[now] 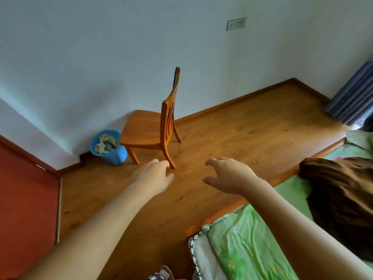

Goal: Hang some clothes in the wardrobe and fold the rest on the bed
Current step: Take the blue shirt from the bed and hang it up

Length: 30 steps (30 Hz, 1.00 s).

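Both bare arms are stretched forward over the brown wooden plank floor; the left hand and the right hand are held apart, with fingers loosely spread and slightly curled, and nothing is gripped by either; a crumpled dark brown garment is seen lying on the green-sheeted bed at the right, near the right forearm; an orange-brown wooden chair is placed beyond the hands, near the wall; a blue plastic bin holding crumpled scraps is set just beside it.
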### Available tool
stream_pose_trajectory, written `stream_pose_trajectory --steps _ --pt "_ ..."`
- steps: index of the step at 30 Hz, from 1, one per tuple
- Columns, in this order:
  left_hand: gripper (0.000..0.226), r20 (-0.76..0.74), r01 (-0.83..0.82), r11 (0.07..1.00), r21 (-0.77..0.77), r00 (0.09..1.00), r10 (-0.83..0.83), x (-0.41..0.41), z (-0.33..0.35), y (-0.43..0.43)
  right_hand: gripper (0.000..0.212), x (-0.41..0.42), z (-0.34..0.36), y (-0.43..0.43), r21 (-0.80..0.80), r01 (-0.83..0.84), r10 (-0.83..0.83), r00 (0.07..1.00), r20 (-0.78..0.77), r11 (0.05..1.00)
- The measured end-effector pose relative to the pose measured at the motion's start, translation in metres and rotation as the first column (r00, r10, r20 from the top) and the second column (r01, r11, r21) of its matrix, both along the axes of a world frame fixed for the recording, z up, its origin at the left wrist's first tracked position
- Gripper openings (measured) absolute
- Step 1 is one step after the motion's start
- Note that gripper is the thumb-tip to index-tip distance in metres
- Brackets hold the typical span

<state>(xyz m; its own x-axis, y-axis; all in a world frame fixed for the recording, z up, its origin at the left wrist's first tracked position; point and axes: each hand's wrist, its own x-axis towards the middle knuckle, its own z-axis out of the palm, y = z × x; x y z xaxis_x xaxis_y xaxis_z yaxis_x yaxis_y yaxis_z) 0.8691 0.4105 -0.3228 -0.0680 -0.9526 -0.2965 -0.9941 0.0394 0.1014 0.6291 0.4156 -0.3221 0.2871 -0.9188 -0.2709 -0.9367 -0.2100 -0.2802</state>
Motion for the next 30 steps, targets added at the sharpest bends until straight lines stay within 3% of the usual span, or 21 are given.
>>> stream_pose_trajectory --steps 7,18,23,30 --pt "0.048 -0.015 0.248 0.969 -0.003 0.969 -0.248 -0.014 -0.022 -0.105 0.067 -0.023 -0.022 -0.045 0.03 0.248 -0.246 0.967 -0.06 0.968" --pt "0.047 -0.041 0.561 0.826 -0.064 0.825 -0.563 0.001 -0.025 -0.272 0.063 0.021 -0.04 -0.16 -0.01 0.542 -0.542 0.839 -0.033 0.84" --pt "0.049 -0.059 0.684 0.728 -0.053 0.725 -0.686 -0.031 -0.026 -0.317 0.061 0.011 -0.042 -0.165 0.067 0.687 -0.689 0.725 0.008 0.724" --pt "0.05 -0.092 0.854 0.516 -0.068 0.51 -0.855 -0.139 -0.033 -0.329 0.057 -0.048 -0.034 -0.145 0.067 0.87 -0.869 0.492 -0.049 0.489"
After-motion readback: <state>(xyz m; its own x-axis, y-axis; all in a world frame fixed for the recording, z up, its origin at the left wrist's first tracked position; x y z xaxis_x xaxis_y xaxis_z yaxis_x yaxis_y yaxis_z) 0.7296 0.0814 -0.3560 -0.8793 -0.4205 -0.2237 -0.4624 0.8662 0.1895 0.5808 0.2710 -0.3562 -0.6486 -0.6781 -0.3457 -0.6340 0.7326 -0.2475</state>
